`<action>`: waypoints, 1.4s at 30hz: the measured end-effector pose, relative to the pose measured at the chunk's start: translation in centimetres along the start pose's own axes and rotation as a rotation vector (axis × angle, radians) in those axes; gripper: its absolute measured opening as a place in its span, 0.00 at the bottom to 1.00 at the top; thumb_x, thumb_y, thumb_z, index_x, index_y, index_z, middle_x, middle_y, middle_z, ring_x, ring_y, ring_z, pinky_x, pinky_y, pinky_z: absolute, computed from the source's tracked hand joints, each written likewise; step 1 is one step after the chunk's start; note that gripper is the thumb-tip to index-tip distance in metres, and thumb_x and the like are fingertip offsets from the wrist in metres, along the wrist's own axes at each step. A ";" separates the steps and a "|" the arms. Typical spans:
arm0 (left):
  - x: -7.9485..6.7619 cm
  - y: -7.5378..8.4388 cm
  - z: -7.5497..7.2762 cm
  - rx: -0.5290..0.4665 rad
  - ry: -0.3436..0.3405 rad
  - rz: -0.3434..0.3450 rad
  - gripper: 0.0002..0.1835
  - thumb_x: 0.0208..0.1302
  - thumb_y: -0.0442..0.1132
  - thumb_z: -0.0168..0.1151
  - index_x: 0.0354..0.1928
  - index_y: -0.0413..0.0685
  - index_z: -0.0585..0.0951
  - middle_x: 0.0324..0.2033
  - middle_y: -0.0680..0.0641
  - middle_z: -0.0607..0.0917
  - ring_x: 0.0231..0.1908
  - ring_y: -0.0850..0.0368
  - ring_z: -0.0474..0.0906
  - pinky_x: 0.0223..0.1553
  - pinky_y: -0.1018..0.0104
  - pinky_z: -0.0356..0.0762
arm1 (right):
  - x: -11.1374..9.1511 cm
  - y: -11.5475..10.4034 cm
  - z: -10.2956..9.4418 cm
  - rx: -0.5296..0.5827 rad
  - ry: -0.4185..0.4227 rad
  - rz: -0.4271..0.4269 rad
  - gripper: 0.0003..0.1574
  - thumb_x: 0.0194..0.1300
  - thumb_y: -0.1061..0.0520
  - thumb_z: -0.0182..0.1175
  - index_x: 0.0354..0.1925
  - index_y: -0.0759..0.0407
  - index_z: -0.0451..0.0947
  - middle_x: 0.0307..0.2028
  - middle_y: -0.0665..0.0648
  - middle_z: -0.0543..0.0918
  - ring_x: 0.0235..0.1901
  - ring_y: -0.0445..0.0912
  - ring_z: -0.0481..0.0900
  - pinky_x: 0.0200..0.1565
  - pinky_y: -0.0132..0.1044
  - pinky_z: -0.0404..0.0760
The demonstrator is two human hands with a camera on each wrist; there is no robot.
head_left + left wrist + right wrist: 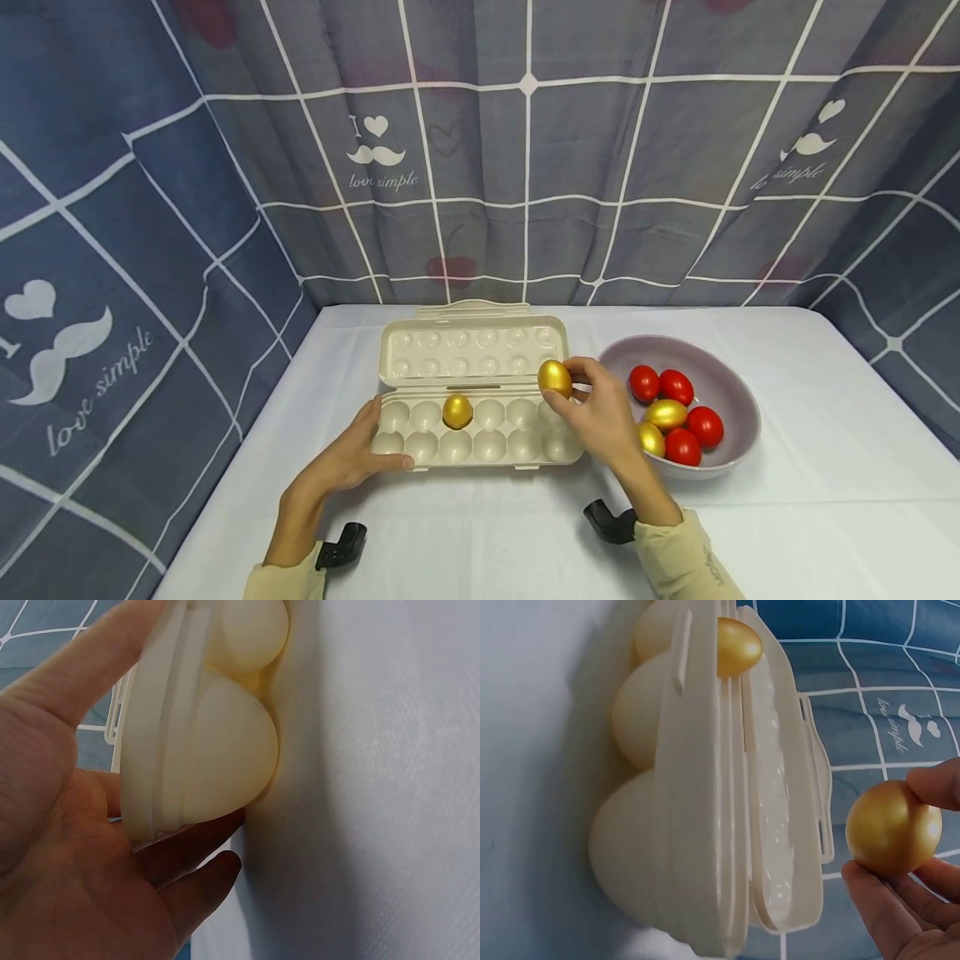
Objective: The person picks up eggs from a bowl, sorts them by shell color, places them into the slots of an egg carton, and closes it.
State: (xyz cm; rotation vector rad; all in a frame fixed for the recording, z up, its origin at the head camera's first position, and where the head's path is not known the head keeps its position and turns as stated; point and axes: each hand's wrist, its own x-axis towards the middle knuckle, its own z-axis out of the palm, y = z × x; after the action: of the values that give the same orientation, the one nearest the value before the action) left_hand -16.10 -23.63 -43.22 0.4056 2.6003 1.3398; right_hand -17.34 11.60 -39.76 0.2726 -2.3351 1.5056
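An egg carton (pixel 487 446) of cream plastic lies with its lid (pixel 472 350) raised at the back. One golden egg (pixel 457 412) sits in its back row, third cup from the left. At the carton's left end my left hand (pixel 352 450) grips it, thumb along the front edge and fingers around the side, as the left wrist view also shows. Between thumb and fingertips my right hand (pixel 603 412) pinches another golden egg (pixel 894 827), held above the carton's right end. The cups under that hand are partly hidden.
Right of the carton stands a mauve bowl (pixel 738 417) with several red eggs (pixel 705 427) and golden eggs (pixel 666 414) in it. A white cloth (pixel 480 533) covers the table. Dark checked curtains (pixel 480 167) hang behind and at both sides.
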 end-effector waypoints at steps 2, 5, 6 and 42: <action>0.0 0.0 0.0 -0.008 0.001 0.015 0.61 0.48 0.45 0.79 0.76 0.37 0.48 0.71 0.32 0.54 0.71 0.36 0.46 0.68 0.37 0.41 | 0.0 0.0 0.3 0.023 -0.010 -0.011 0.25 0.52 0.67 0.73 0.48 0.70 0.78 0.43 0.63 0.83 0.44 0.55 0.82 0.44 0.46 0.83; 0.0 0.0 0.0 -0.011 0.004 0.029 0.60 0.48 0.44 0.79 0.76 0.38 0.49 0.70 0.33 0.55 0.71 0.36 0.47 0.68 0.36 0.41 | -0.1 0.1 0.8 0.077 -0.032 -0.031 0.26 0.52 0.68 0.73 0.50 0.71 0.77 0.45 0.64 0.83 0.44 0.55 0.81 0.44 0.46 0.83; 0.0 0.0 0.0 -0.013 0.005 0.032 0.60 0.48 0.44 0.79 0.76 0.38 0.50 0.70 0.33 0.56 0.71 0.36 0.48 0.68 0.37 0.42 | -0.1 0.1 1.0 0.097 -0.039 -0.039 0.27 0.52 0.68 0.72 0.51 0.71 0.77 0.45 0.64 0.83 0.44 0.55 0.81 0.44 0.45 0.83; -0.3 0.2 0.0 0.011 0.011 0.020 0.62 0.50 0.46 0.78 0.76 0.36 0.45 0.73 0.32 0.50 0.73 0.35 0.42 0.68 0.35 0.41 | -0.7 0.5 6.6 -0.098 -0.152 0.009 0.24 0.47 0.63 0.78 0.41 0.59 0.78 0.39 0.57 0.85 0.40 0.51 0.85 0.46 0.45 0.82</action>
State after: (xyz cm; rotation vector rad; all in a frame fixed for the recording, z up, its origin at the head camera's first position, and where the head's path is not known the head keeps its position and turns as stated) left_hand -15.81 -23.66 -43.06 0.4284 2.6204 1.3386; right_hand -18.02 5.82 -42.90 0.3636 -2.5223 1.4144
